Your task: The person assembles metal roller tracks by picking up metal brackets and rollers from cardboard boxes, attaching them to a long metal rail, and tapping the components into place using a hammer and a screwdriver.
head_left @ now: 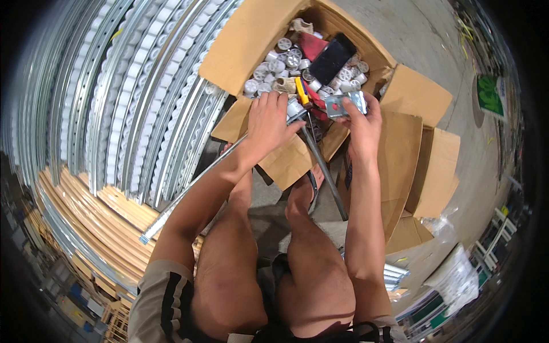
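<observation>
A grey concrete floor [423,40] carries everything. On it stands an open cardboard box [251,40] with its flaps spread flat. To the left lie curved metal rails [131,86] in rows, resting on pale wooden slats [108,211].

An open brown cardboard box [251,40] is sitting at upper centre, a black phone-like slab [331,58] lying inside; a green sign [490,94] is showing at right.
</observation>
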`<state>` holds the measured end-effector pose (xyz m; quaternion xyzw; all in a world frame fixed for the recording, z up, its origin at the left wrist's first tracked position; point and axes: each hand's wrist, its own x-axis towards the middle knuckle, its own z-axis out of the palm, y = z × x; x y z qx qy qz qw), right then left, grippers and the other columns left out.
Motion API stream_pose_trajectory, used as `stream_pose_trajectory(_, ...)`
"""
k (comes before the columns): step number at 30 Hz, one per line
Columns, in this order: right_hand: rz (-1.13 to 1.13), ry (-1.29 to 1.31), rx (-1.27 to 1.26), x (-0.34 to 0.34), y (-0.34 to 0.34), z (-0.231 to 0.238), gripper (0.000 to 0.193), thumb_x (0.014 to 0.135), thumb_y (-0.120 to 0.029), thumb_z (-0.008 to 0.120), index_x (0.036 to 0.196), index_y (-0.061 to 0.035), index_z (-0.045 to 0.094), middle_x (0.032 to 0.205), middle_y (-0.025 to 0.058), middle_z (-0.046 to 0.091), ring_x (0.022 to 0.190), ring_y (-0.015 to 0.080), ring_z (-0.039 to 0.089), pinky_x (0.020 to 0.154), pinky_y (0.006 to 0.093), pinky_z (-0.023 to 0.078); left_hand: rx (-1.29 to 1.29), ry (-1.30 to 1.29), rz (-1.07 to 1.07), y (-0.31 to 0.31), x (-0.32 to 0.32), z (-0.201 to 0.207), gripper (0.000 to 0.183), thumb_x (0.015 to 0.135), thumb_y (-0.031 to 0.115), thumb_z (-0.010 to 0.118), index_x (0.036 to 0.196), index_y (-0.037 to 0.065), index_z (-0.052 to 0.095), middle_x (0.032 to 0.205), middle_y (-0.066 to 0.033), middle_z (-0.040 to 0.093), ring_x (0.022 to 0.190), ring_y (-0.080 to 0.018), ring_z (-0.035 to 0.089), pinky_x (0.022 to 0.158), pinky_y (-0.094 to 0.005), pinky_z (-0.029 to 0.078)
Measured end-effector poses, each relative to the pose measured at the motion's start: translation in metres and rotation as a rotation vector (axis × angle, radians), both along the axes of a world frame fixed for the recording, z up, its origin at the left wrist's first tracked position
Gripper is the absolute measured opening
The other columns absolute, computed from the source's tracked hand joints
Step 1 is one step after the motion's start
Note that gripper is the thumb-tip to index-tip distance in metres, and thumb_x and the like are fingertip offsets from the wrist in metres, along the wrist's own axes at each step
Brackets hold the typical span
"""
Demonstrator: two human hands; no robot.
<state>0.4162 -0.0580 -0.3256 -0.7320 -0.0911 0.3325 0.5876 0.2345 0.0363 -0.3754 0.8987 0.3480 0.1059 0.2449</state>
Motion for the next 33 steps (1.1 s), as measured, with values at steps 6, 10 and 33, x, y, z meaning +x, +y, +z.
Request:
stream_pose_trajectory(6,0.012,0.026,0.038,0.002,0.008,-0.018,0.049,0.087,-0.011,0.075,0.128,0.0052,0.053,0.101,0.0133,0.068,0.077,0.0158,0.067,0.057,0.0289,0.054,-0.212,-0.066,0.029,0.009,0.004,-0.017,0.057,0.074,0.027,0.082,0.12,-0.001,0.064,0.105,-0.0237,0.07,0.1,-0.0409,0.066,0.088,-0.0475,0.05)
stream_pose_trajectory(10,-0.003,0.109,0.039,0.008,0.011,-0.017,0.047,0.087,-0.01,0.075,0.127,0.0041,0.054,0.095,0.0122,0.069,0.071,0.0145,0.067,0.057,0.0288,0.054,-0.294,-0.09,0.041,0.011,0.006,-0.011,0.059,0.072,0.023,0.079,0.124,-0.002,0.062,0.108,-0.0254,0.07,0.101,-0.0433,0.067,0.09,-0.048,0.051)
stream_pose_trajectory(33,0.49,-0.145,0.105,0.004,0.03,-0.008,0.047,0.089,-0.021,0.077,0.127,0.0015,0.059,0.109,0.0121,0.069,0.093,0.0165,0.067,0.086,0.033,0.053,-0.202,0.14,0.179,-0.011,0.008,0.079,0.043,0.082,0.026,0.08,0.11,-0.001,0.063,0.087,-0.0244,0.072,0.08,-0.0437,0.07,0.069,-0.0476,0.054)
